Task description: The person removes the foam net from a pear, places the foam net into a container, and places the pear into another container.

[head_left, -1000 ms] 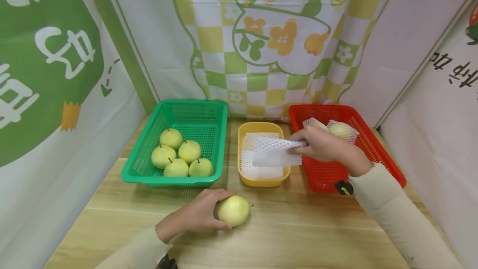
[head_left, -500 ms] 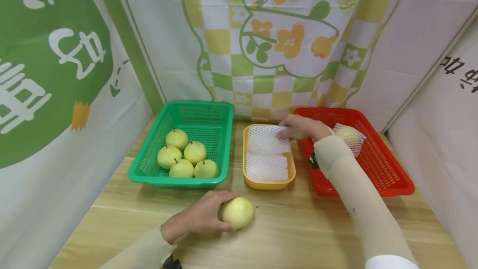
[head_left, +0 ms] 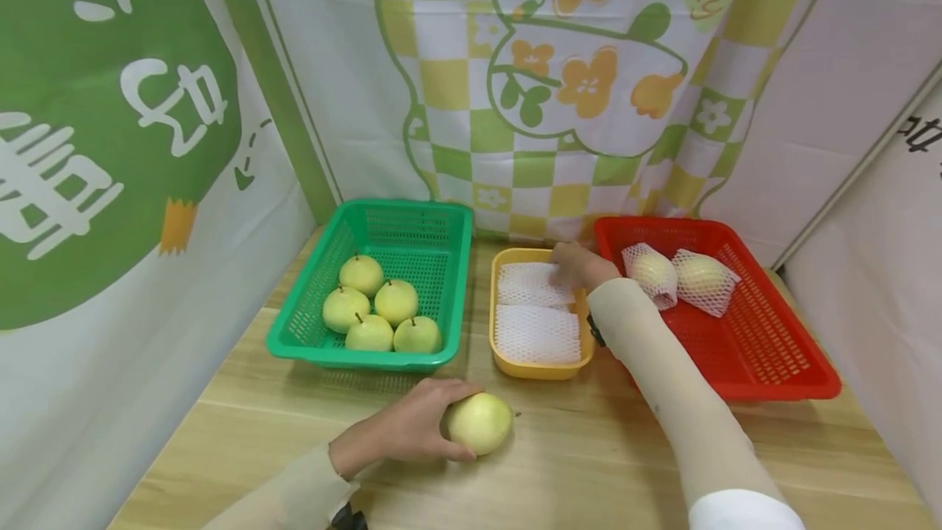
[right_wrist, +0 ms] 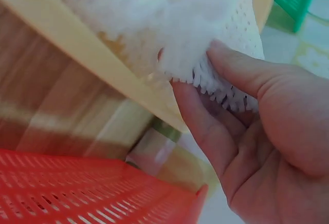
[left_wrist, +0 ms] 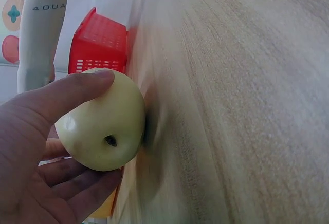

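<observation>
Nearest: left grip [head_left: 419, 425] is curled round a yellow-green pear [head_left: 482, 425] lying on the table [head_left: 589, 473]; thumb and fingers press opposite sides, fruit against the hand, stem pointing right, away from the grip. Farther out, right grip [head_left: 577, 268] pinches the edge of a white foam net [right_wrist: 187, 59] between thumb and fingers, at the far half of the yellow tray [head_left: 540, 372]; more netting [head_left: 537, 335] lies in the near half. Left of tray: green basket [head_left: 353, 357], five bare pears [head_left: 370, 335] inside. Right: red basket [head_left: 773, 391], two net-wrapped pears [head_left: 653, 272]. Behind: checked curtain [head_left: 449, 80].
</observation>
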### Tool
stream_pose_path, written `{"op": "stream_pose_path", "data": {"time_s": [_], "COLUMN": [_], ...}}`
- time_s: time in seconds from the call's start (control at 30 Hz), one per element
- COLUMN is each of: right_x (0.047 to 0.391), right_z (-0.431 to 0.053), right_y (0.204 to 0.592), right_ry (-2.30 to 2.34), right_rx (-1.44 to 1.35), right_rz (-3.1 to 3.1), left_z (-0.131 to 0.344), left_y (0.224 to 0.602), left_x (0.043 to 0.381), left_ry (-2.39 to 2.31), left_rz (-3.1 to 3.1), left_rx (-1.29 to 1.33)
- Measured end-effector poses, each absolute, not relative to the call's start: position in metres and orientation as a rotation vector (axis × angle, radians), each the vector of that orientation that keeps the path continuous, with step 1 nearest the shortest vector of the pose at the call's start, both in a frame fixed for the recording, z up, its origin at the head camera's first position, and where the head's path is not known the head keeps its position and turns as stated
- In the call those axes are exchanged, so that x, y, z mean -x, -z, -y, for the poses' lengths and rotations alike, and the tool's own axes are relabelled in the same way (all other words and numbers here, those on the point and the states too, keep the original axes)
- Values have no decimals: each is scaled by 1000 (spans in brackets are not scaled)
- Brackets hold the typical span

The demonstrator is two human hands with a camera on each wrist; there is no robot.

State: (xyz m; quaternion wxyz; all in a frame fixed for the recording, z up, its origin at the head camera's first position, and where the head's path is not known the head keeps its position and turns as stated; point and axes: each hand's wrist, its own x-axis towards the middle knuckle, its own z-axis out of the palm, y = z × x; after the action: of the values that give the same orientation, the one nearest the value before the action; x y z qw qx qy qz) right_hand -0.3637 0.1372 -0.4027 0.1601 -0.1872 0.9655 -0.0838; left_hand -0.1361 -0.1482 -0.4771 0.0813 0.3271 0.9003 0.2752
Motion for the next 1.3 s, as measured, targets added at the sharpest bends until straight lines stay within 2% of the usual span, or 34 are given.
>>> {"op": "stream_pose_path", "data": {"time_s": [0.2, 0.47, 0.97, 1.13, 1.3], "right_x": [360, 356, 347, 329, 295], "right_z": [-133, -132, -146, -156, -172], "right_y": [417, 418, 349, 319, 298], "right_ry": [174, 51, 158, 163, 195], "right_rx": [434, 571, 705, 843, 887], "right_rz": [-2759, -2948, -2968, -2944, -2893], "left_z": [145, 142, 140, 140, 139], "left_y": [478, 479, 473, 471, 468], "left_x": [136, 138, 141, 140, 137], "left_ry": [-783, -792, -776, -749, -706], "left_rz": [-2710, -2706, -2694, -2690, -2683], "left_rx": [-1017, -1050, -1081, -1078, -1046]}}
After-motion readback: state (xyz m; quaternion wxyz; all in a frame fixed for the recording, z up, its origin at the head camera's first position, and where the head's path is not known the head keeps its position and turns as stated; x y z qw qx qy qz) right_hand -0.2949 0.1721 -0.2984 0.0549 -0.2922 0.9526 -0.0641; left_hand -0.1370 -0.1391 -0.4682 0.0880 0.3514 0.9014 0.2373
